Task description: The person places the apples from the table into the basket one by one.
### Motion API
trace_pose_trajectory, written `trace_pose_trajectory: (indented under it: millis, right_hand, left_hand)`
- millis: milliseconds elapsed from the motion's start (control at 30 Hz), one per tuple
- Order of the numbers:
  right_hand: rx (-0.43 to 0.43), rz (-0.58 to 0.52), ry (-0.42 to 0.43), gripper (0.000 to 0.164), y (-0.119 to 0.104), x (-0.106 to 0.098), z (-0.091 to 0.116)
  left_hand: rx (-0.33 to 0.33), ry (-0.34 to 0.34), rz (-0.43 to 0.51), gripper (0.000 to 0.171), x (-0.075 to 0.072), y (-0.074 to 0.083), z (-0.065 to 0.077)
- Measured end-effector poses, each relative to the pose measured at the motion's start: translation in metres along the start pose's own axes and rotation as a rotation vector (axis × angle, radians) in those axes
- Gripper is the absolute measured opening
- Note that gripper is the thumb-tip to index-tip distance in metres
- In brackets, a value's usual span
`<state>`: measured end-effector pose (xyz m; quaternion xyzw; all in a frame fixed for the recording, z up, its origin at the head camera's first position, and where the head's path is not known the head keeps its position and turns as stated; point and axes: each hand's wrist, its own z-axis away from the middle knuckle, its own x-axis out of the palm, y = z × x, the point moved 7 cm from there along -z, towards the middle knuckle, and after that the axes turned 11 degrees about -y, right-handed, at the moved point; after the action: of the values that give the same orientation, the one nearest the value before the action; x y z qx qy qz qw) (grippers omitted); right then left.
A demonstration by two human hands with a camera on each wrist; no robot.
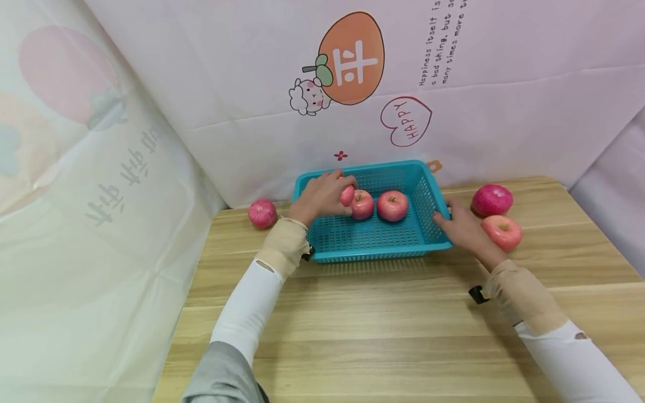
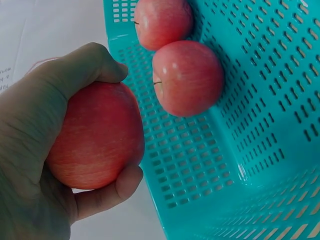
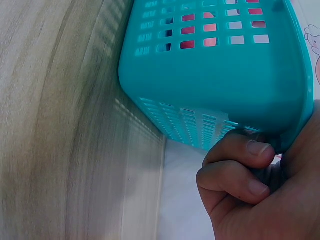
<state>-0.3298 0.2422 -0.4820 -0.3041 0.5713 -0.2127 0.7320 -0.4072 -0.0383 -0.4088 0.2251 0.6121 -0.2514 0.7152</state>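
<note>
A red apple is in my left hand, thumb on one side and fingertips on the other, over the left part of a turquoise plastic basket. Two more apples, one beside the held one and another to its right, lie inside the basket. At the basket's right end, my right hand grips the rim. In the right wrist view, that hand's curled fingers meet the basket's outer corner; part of the grip is hidden.
A deep pink round fruit lies left of the basket. Just right of my right hand are another deep pink fruit and an apple. The wooden table ends at a printed white cloth behind the basket.
</note>
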Motion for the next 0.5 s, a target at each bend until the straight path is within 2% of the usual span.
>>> trace_pose_trajectory:
  millis: [300, 500]
  right_hand:
    - [0.017, 0.001, -0.019, 0.061, -0.001, 0.000, 0.001]
    - [0.018, -0.002, -0.025, 0.061, -0.003, 0.001, 0.002]
  left_hand:
    - [-0.044, -0.020, 0.044, 0.055, 0.003, -0.014, -0.004]
    - [-0.063, -0.009, 0.067, 0.056, 0.007, -0.025, -0.011]
